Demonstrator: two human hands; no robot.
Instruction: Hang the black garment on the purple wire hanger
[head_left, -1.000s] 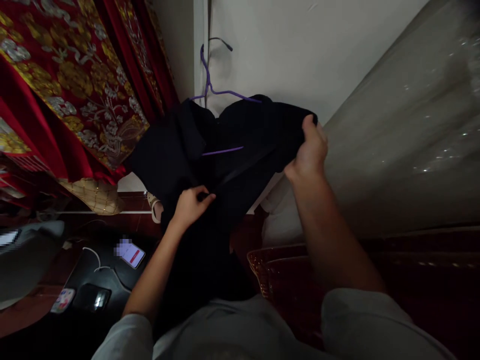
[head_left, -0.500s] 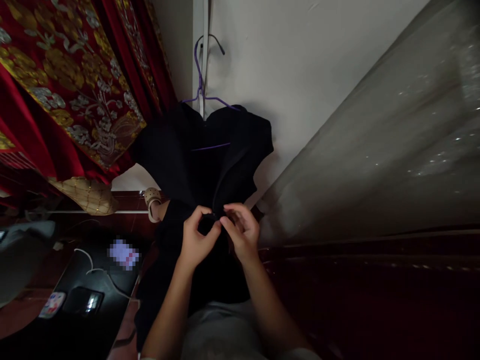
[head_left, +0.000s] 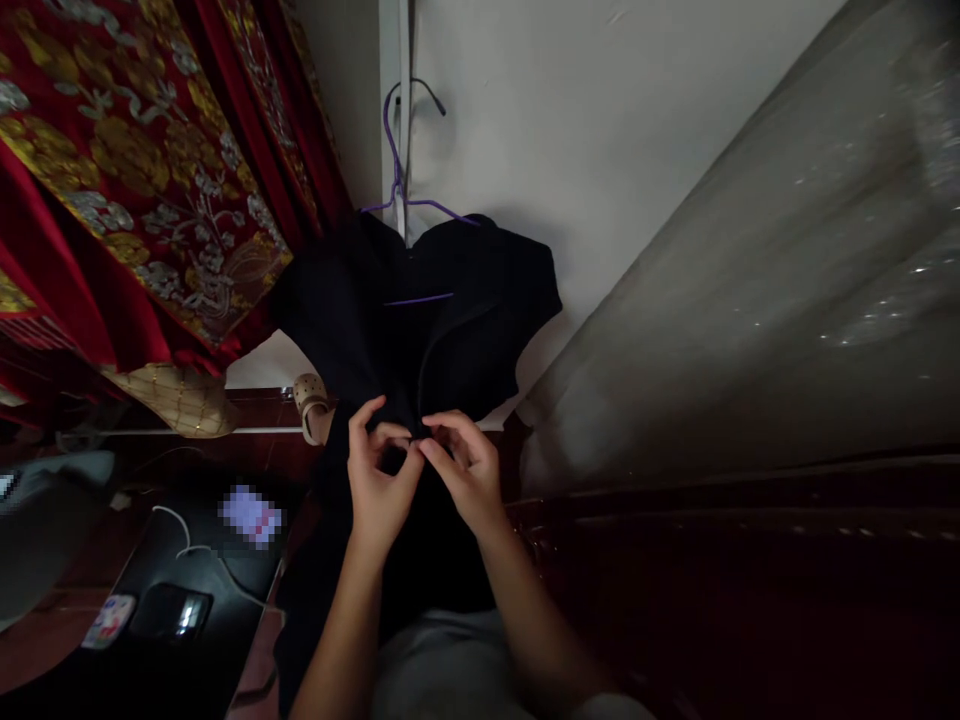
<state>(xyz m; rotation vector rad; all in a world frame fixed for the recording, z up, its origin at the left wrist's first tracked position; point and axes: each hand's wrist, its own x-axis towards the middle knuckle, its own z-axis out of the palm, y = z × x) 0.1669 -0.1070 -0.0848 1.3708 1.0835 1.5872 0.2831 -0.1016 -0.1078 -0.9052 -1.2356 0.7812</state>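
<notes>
A black shirt [head_left: 480, 310] hangs on a purple hanger [head_left: 397, 170] hooked high against the white wall. Both my hands meet at the shirt's front opening, just below the collar. My left hand [head_left: 379, 480] pinches the left edge of the placket between thumb and fingers. My right hand [head_left: 465, 475] pinches the right edge, fingertips touching those of the left. What sits between the fingertips is too dark to make out beyond the cloth itself.
A red and gold embroidered cloth [head_left: 135, 160] hangs at the left. A grey shiny curtain [head_left: 750, 270] fills the right. Below left, a dark table [head_left: 172, 640] holds a lit phone [head_left: 251, 515], a white cable and a small dark device. A beige sandal [head_left: 309, 400] lies on the floor.
A second ago my right hand held the shirt's right shoulder out wide. It let go and came down to the front opening, where both hands now pinch the cloth.
</notes>
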